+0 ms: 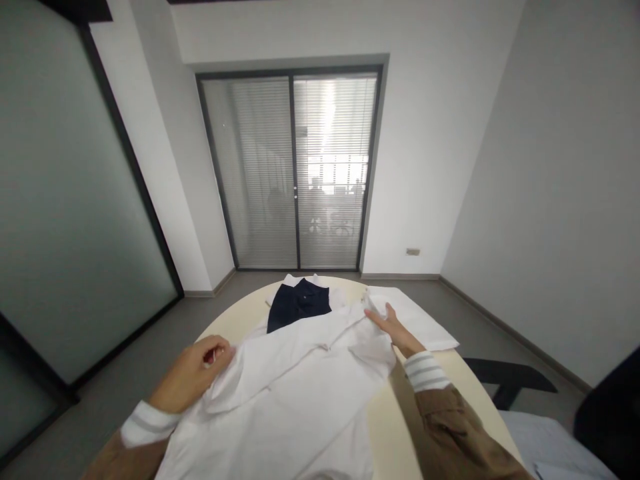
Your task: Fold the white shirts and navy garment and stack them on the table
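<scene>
A white shirt (295,393) lies spread across the near part of the round cream table (395,427), with a folded-over strip along its far side. My left hand (193,373) has its fingers curled in on the shirt's left edge; the fingertips are partly hidden. On the shirt's far right part rests my right hand (395,331), its visible fingers stretched out and apart. Beyond the shirt is a folded navy garment (299,305), with white cloth showing around it. Another flat white cloth (415,320) lies by my right hand, reaching past the table's right edge.
To the right stand a black chair armrest (510,375) and a light grey seat (550,443), close to the table. A glass door with blinds (295,173) is in the far wall. Frosted glass panels (75,187) line the left side.
</scene>
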Available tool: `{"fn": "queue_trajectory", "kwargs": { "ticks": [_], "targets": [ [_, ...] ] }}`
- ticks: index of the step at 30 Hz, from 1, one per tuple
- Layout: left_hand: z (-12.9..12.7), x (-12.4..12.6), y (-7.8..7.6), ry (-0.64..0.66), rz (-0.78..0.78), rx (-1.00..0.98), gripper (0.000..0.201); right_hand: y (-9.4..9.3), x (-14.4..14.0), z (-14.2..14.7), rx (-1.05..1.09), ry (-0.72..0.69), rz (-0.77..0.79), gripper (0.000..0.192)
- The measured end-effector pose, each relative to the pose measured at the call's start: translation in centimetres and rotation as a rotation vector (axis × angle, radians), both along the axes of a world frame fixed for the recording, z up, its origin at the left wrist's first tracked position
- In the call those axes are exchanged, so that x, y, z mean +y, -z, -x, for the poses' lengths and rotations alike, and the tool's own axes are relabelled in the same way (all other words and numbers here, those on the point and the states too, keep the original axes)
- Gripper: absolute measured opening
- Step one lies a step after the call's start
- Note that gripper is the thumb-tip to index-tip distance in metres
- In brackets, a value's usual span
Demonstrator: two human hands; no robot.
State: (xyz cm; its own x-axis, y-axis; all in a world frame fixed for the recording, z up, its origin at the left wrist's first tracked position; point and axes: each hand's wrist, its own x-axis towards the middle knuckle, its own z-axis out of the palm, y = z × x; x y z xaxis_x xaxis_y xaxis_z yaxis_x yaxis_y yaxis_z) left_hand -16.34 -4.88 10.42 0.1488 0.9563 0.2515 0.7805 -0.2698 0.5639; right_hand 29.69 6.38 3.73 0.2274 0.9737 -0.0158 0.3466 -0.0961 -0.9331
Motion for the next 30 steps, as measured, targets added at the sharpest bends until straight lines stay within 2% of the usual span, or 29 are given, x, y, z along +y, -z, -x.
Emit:
{"fn": "queue_trajectory", "kwargs": {
  "ticks": [1,3,6,7,9,11,13,15,17,21,23,24,26,28,30],
  "targets": [
    [-0.6,0.2,0.3,-0.039,-0.085,0.072,0.042,0.3,0.1,0.0,-0.106,-0.050,-0.025,0.126],
    [-2.2,0.3,1.1,-0.002,-0.164,0.228,0.051,0.8,0.2,0.0,-0.338,-0.168,-0.070,0.127],
    [-5.4,0.6,2.9,0.125,-0.060,0.451,0.077,1.1,-0.2,0.1,-0.634,-0.355,-0.003,0.116],
    [-6.6,0.7,3.5,0.155,-0.032,0.497,0.078,1.2,-0.4,0.2,-0.696,-0.392,0.054,0.110],
    [-8.7,0.9,4.6,0.174,-0.056,0.526,0.051,1.3,-0.8,0.5,-0.765,-0.427,0.133,0.096],
    [-10.3,1.0,5.0,0.160,-0.110,0.514,0.023,1.4,-1.1,0.9,-0.771,-0.442,0.123,0.075],
    [-11.0,1.1,4.8,0.097,-0.125,0.481,0.024,1.4,-1.3,1.2,-0.748,-0.456,0.074,0.050],
    [-10.8,1.4,3.9,-0.022,-0.107,0.389,0.027,1.2,-1.3,1.5,-0.735,-0.472,0.053,0.028],
    [-9.8,1.8,2.5,-0.156,-0.130,0.174,0.028,0.7,-1.2,1.5,-0.719,-0.485,0.006,0.016],
    [-6.9,2.3,-1.2,-0.325,-0.307,-0.412,0.027,-1.2,-0.8,0.8,-0.619,-0.413,-0.324,0.016],
    [-5.8,2.1,-2.8,-0.220,-0.217,-0.520,0.028,-1.9,-0.7,-0.2,-0.641,-0.314,-0.425,0.017],
    [-5.5,1.8,-3.3,-0.121,-0.102,-0.508,0.028,-2.1,-0.7,-0.7,-0.681,-0.265,-0.414,0.016],
    [-5.4,1.0,-3.8,0.098,0.214,-0.400,0.030,-2.2,-0.9,-1.4,-0.769,-0.202,-0.283,0.012],
    [-6.2,0.1,-3.5,0.226,0.462,-0.279,0.033,-1.9,-1.0,-1.6,-0.797,-0.178,-0.107,0.013],
    [-7.7,-0.7,-2.4,0.202,0.430,-0.232,0.036,-1.4,-1.1,-0.9,-0.771,-0.186,-0.008,0.027]
  ]
}}
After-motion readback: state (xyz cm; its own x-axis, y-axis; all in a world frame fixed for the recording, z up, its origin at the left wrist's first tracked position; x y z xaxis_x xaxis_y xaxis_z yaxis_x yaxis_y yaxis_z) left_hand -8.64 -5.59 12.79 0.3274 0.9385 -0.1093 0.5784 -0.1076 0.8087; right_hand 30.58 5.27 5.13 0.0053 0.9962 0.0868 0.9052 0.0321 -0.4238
